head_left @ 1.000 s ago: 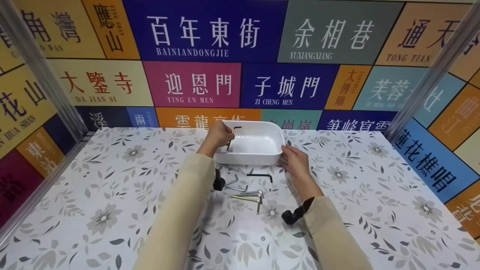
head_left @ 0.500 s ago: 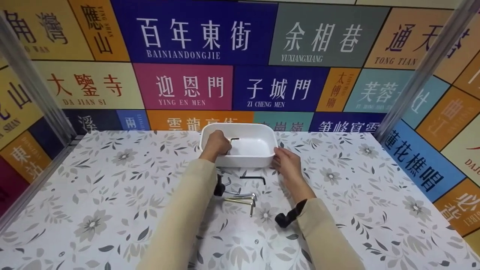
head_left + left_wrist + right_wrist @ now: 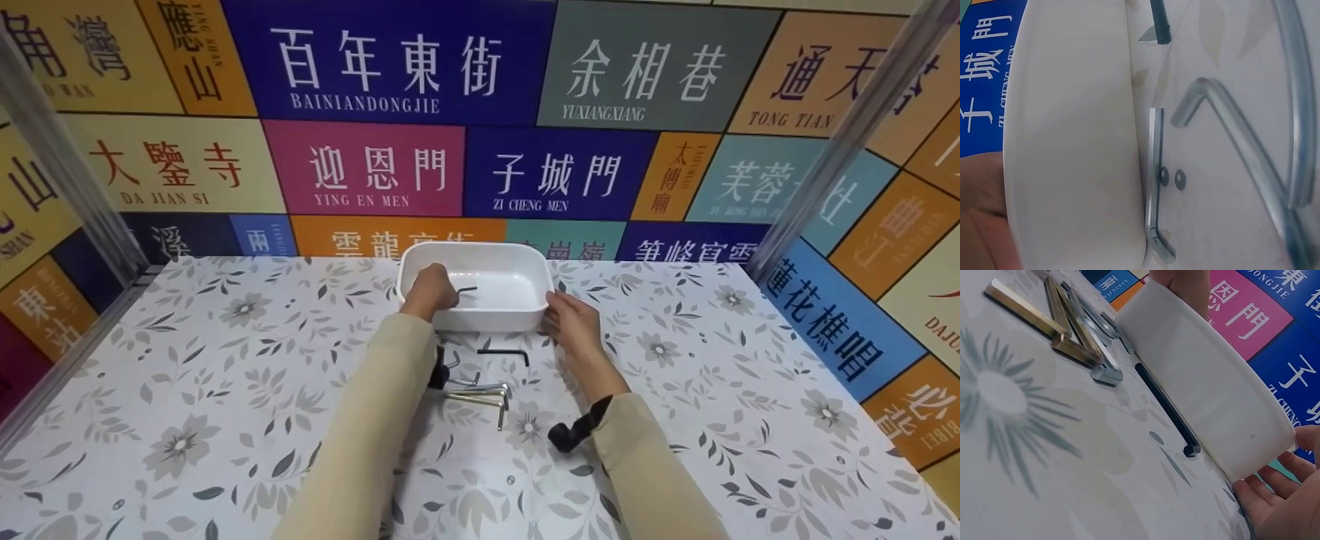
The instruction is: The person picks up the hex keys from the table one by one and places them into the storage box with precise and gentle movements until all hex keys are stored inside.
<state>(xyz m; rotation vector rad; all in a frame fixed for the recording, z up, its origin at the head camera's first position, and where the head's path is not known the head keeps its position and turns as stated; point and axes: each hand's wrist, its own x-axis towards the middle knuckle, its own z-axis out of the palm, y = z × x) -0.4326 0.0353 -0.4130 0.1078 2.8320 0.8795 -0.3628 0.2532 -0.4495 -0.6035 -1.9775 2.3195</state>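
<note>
A white rectangular tub (image 3: pixel 491 321) stands near the table's far side. My left hand (image 3: pixel 433 291) is down inside its left part, fingers curled, with a dark hex key (image 3: pixel 467 290) showing beside the fingers; they hide the rest of it. My right hand (image 3: pixel 574 322) holds the tub's right end; in the right wrist view, the thumb is at the rim and the fingers (image 3: pixel 1278 481) are at the base. In front of the tub lies a black hex key (image 3: pixel 1165 408). Several silver and brass-coloured hex keys (image 3: pixel 480 395) lie in a loose cluster nearer me.
A white floral cloth (image 3: pixel 187 420) covers the table. Behind it rises a wall of coloured signs (image 3: pixel 375 172), with metal posts (image 3: pixel 817 157) at the corners. In the left wrist view, silver hex keys (image 3: pixel 1154 169) lie close along the tub's front wall.
My left hand has lowered from above the tub's left rim down into it, taking the hex key from upright to low inside. The right hand keeps its hold on the tub's end.
</note>
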